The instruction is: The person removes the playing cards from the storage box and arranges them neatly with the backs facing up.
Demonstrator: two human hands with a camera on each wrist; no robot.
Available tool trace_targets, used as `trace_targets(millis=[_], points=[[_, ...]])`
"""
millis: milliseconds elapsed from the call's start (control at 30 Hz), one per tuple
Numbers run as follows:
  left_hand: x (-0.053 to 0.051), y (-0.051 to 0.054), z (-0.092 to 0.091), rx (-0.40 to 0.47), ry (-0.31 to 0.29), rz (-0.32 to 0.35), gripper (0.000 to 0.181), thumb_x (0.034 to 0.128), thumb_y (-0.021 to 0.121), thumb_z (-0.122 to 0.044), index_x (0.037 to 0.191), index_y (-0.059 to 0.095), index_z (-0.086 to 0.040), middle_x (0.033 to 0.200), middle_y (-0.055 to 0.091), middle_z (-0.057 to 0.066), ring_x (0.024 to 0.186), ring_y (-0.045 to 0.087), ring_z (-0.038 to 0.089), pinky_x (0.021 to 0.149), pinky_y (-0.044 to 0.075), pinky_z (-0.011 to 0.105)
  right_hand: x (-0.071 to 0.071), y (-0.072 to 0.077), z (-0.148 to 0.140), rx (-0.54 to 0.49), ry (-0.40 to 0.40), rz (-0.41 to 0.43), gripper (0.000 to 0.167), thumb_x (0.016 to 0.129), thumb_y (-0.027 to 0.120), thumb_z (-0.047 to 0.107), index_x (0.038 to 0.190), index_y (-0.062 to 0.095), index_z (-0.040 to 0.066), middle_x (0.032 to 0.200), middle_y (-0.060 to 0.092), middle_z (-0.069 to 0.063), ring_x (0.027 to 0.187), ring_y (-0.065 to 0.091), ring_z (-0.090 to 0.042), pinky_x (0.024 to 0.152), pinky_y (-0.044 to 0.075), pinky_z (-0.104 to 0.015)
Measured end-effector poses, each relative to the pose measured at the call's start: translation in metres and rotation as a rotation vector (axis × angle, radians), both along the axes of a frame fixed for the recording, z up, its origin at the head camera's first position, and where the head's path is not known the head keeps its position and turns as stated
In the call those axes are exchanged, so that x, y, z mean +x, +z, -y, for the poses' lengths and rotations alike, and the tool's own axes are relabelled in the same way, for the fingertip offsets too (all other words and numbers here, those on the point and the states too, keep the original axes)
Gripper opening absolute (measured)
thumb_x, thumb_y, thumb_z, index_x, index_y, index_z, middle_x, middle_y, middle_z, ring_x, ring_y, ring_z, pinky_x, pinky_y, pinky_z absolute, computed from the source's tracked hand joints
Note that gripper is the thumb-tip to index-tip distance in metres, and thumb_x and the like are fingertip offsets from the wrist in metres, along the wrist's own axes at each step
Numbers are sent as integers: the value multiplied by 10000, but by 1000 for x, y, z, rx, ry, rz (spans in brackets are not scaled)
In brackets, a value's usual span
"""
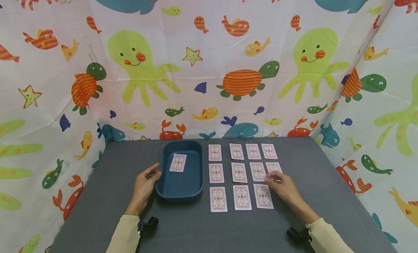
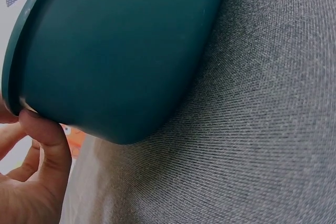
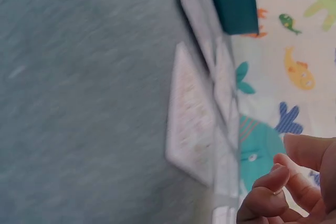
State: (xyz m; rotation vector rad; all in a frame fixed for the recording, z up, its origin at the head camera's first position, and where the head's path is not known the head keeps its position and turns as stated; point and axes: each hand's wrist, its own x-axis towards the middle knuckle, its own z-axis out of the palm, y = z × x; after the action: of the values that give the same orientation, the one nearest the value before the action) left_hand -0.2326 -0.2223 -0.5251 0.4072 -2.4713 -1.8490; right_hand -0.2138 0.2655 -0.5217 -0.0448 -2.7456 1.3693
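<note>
My left hand [image 1: 146, 183] holds the left rim of a dark blue-green plastic tray [image 1: 179, 198]. In the left wrist view the thumb presses under the tray's lip, and the other fingers are partly hidden behind it. One face-down playing card [image 1: 177, 162] lies inside the tray. My right hand [image 1: 283, 187] hovers over the right side of the laid-out cards, fingers loosely bent, with nothing visible between thumb and fingertips. It partly covers a face-down card [image 1: 273, 166] in the middle row and is close to another card [image 1: 263, 196] in the front row.
Several more face-down cards lie in rows right of the tray, among them a front-row card [image 1: 242, 197] and a back-row card [image 1: 214, 152]. They rest on a grey cloth-covered table [image 1: 183, 227]. A sea-animal curtain [image 1: 202, 111] hangs behind and along both sides.
</note>
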Motion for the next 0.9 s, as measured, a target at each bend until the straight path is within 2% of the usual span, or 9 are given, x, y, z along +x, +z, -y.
trace_targets(millis=[167,300,433,700,900], points=[[0,2,0,10,9,-3,431,962,621,-231,1387,570,-180,1241,557,91,1027,550,187,730,460,233,-1,18,11,-5,10,23,224,922,679,245,1052,687,63,916,642,-64,757,567,-113,663,456,-236],[0,3,-1,33,18,-8,415,957,627,-201,1369,587,-165,1198,555,87,886,560,159,639,457,255,1,32,23,-112,50,94,283,938,660,241,1125,662,28,951,625,-81,764,574,-133,658,477,-264],[0,3,-2,65,22,-22,399,955,629,-172,1351,598,-142,1180,549,102,811,551,155,586,455,254,2,42,36,-211,84,145,313,948,649,239,1165,627,14,962,603,-88,752,559,-155,659,494,-309],[1,4,-3,79,22,-25,398,957,628,-167,1352,596,-133,1183,546,112,822,554,161,584,457,250,-3,57,59,-279,144,110,307,953,642,280,1162,618,58,1003,579,-117,783,562,-159,714,505,-317],[1,4,-4,95,28,-27,402,954,628,-156,1354,597,-136,1175,542,105,840,569,182,574,454,249,-8,62,76,-332,186,69,276,961,630,253,1157,615,59,960,540,-62,670,509,-103,606,442,-250]])
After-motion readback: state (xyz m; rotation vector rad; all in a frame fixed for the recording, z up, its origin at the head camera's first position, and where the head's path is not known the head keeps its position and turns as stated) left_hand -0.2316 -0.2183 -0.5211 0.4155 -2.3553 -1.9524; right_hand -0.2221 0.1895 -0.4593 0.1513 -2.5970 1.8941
